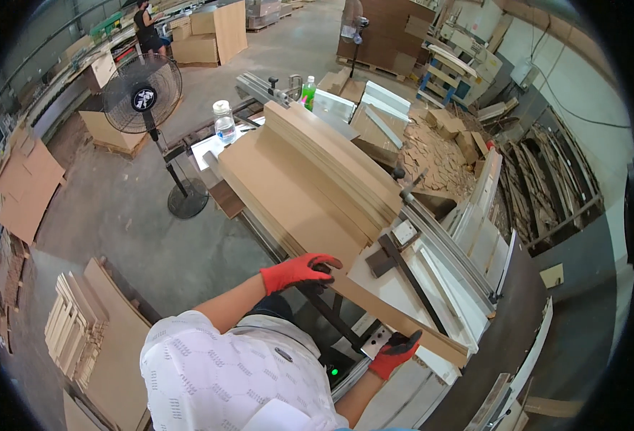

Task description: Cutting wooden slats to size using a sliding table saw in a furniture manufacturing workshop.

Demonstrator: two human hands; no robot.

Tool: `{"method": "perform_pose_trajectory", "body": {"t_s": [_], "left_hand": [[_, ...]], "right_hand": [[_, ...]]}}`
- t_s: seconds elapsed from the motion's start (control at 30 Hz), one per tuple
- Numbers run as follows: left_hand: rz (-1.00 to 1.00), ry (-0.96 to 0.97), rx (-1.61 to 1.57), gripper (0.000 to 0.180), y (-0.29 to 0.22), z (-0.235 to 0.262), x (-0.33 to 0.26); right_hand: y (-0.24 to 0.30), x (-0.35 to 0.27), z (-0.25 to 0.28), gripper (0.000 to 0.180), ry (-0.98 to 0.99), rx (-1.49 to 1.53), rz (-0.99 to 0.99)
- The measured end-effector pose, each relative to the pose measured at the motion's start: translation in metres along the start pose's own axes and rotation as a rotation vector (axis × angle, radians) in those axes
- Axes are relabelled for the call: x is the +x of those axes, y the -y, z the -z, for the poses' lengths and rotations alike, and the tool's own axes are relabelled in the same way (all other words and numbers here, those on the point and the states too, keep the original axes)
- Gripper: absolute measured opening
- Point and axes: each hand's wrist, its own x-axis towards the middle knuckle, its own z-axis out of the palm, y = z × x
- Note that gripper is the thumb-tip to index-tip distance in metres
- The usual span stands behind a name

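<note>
A long, narrow brown board strip [396, 314] lies slanted across the white saw table in front of me. At its left end, my left hand [301, 274] in a red glove with dark fingertips is closed on the strip. My right hand [394, 355], gloved the same way, grips the strip's near edge toward its right end, its lower fingers hidden. Beside that hand is a metal bracket with holes [376, 342]. A stack of brown boards [295, 179] lies beyond the left hand, with several narrow strips piled along its right side.
A black guide bar [414, 284] and a long metal rail [450, 251] cross the machine at right. A standing fan [145, 100], a clear jar [224, 122] and a green bottle [308, 93] stand farther off. Cut strips [76, 330] lie stacked at left. Offcuts [439, 161] litter the floor.
</note>
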Motion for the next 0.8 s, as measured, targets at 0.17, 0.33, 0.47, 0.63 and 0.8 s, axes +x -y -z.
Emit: {"method": "perform_pose_trajectory", "body": {"t_s": [0.17, 0.33, 0.47, 0.63, 0.8], "left_hand": [[-0.048, -0.236, -0.323, 0.04, 0.004, 0.054, -0.005], [-0.221, -0.381, -0.135, 0.032, -0.024, 0.154, -0.017], [-0.119, -0.438, -0.315, 0.033, -0.057, 0.241, -0.039], [-0.182, -0.439, -0.293, 0.037, -0.088, 0.314, -0.047], [-0.22, -0.374, -0.161, 0.039, -0.111, 0.357, -0.038]], "right_hand": [[-0.008, -0.028, -0.053, 0.039, 0.022, -0.146, -0.085], [-0.014, -0.025, -0.106, 0.06, -0.089, -0.102, 0.228], [-0.009, -0.009, -0.131, 0.06, -0.154, -0.047, 0.46], [-0.011, 0.006, -0.175, 0.051, -0.032, -0.385, 0.647], [-0.007, 0.0, -0.222, 0.046, -0.018, -0.487, 0.663]]}}
